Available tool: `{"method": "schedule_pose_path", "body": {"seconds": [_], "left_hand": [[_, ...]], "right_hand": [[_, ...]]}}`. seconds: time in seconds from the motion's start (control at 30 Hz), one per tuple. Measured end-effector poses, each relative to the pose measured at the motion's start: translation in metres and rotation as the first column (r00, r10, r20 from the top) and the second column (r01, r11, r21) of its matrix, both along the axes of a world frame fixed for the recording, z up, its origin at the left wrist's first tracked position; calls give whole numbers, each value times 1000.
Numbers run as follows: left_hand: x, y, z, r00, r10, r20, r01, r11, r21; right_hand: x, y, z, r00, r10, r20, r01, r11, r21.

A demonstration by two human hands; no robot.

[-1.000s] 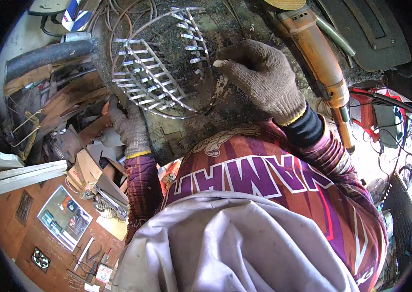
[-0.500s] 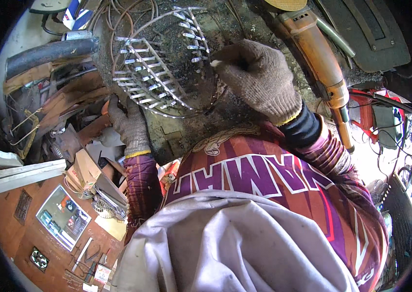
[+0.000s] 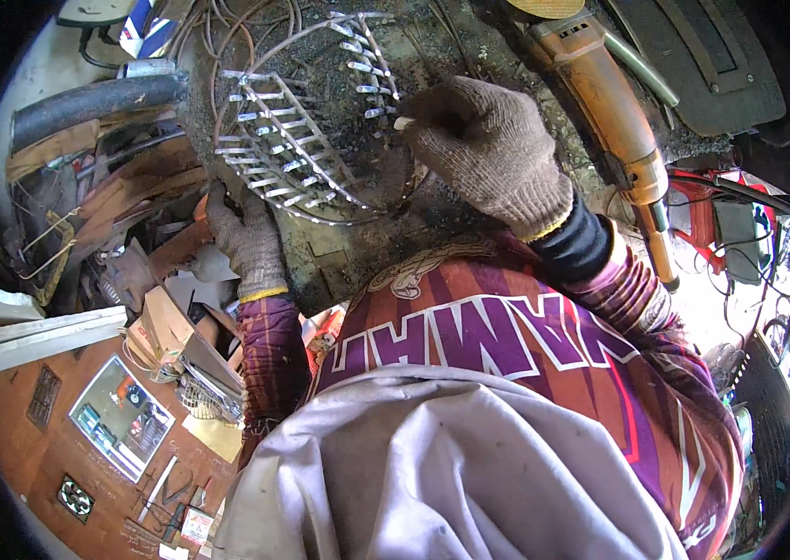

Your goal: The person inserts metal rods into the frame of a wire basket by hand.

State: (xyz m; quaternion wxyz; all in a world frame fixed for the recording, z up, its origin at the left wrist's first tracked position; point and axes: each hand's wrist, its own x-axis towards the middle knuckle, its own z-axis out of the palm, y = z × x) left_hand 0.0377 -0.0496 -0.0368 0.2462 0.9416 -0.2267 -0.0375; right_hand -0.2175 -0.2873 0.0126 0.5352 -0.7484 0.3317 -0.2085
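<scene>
My right hand (image 3: 488, 149), in a grey-brown knit glove, is closed in a pinch. A short pale stick (image 3: 402, 122) pokes out from its fingertips, just below the end of a row of metal pins (image 3: 372, 75). Those pins belong to a curved metal frame (image 3: 297, 140) of thin rods with short crosswise pins, lying on the dirty workbench (image 3: 330, 257). My left hand (image 3: 250, 245), gloved alike, rests at the bench's left edge beside an orange thing (image 3: 202, 207). Its fingers are mostly in shadow, so their grip is unclear.
An orange power tool (image 3: 614, 112) lies along the bench's right side. Loose cables (image 3: 246, 28) coil at the far left. Wood scraps (image 3: 138, 182) crowd the left side, with a cardboard box (image 3: 163, 327) nearer. On the brown floor lie a framed panel (image 3: 121, 417) and hand tools (image 3: 171, 495).
My right hand has shifted slightly left and nearer, its pale stick moving with it. My left hand and the metal frame look unmoved.
</scene>
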Motion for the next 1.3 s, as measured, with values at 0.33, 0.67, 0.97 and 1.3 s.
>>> {"method": "schedule_pose_path", "body": {"seconds": [0.33, 0.67, 0.97, 1.3], "left_hand": [[3, 9, -9, 997, -45, 66, 47, 999, -15], [5, 10, -10, 996, -76, 54, 80, 993, -81], [3, 6, -1, 999, -30, 24, 29, 999, 38], [2, 4, 0, 999, -37, 4, 37, 999, 11]], "right_hand": [[-29, -5, -9, 990, -107, -87, 110, 993, 37], [-25, 7, 2, 998, -46, -46, 52, 989, 138], [-18, 14, -3, 998, -26, 56, 19, 991, 129], [-14, 13, 2, 1000, 8, 3, -8, 1000, 27]]}}
